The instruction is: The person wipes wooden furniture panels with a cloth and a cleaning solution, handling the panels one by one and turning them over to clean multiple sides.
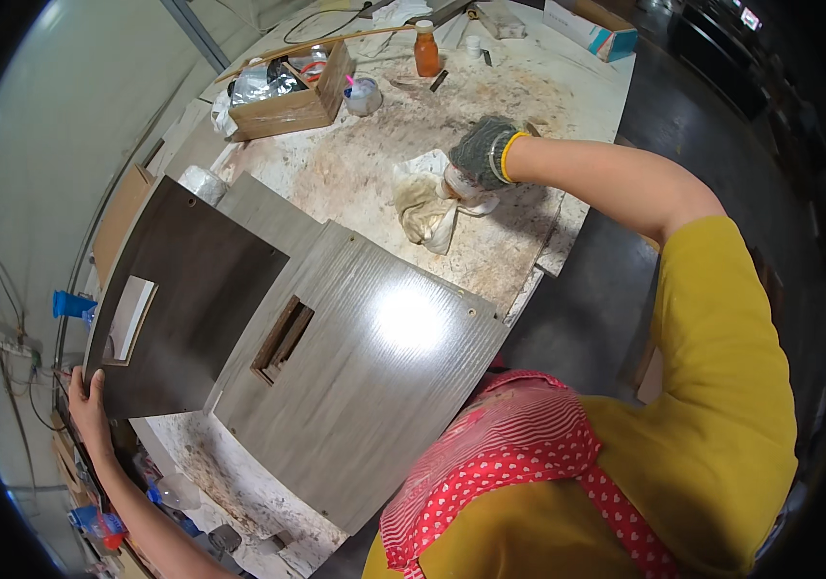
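Observation:
My bare left hand grips the lower left edge of a dark brown board, its thumb on the face. The board has a rectangular cutout and stands tilted beside a grey wood-grain panel with a slot cut through it. In a dark grey knit glove, my right hand is closed around a pale bottle-like container, mostly hidden by the fingers. The container is tipped toward a stained white cloth on the worktable, its mouth end at the cloth.
On the stained worktable stand a wooden box of supplies, a small jar and an orange bottle. A carton lies at the far right corner. Another grey board lies behind the panels.

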Demonstrator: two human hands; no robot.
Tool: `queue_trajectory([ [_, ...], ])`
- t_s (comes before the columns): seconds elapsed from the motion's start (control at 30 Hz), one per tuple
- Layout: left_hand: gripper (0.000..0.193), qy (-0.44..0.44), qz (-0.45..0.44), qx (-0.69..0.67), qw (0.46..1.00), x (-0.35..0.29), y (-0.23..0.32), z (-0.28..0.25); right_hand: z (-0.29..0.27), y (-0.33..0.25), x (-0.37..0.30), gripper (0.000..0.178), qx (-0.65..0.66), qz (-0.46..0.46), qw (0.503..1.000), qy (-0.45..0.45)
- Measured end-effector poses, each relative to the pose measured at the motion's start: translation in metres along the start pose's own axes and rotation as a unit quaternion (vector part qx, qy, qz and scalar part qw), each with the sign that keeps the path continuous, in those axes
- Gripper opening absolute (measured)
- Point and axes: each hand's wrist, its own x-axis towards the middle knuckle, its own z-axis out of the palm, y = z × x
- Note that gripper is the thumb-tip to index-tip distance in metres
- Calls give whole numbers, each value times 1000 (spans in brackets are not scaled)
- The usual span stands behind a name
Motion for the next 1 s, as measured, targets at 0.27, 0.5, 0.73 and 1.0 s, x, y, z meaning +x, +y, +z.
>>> queue_trajectory([
  [0.27, 42, 20, -21, 67, 997, -16, 38, -6, 6, 0, 25, 28, -137, -24, 990, -8],
  [0.5, 38, 62, 33, 150, 986, -28, 43, -6, 1, -6, 14, 32, -111, 5, 994, 14],
  [0.73, 40, 73, 6, 152, 986, -33, 50, -10, -7, -13, 24, 28, -159, -30, 987, 18],
  [1.0, 41, 86, 41, 163, 982, -32, 50, -7, 1, -12, 24, 27, -174, -19, 984, 36],
])
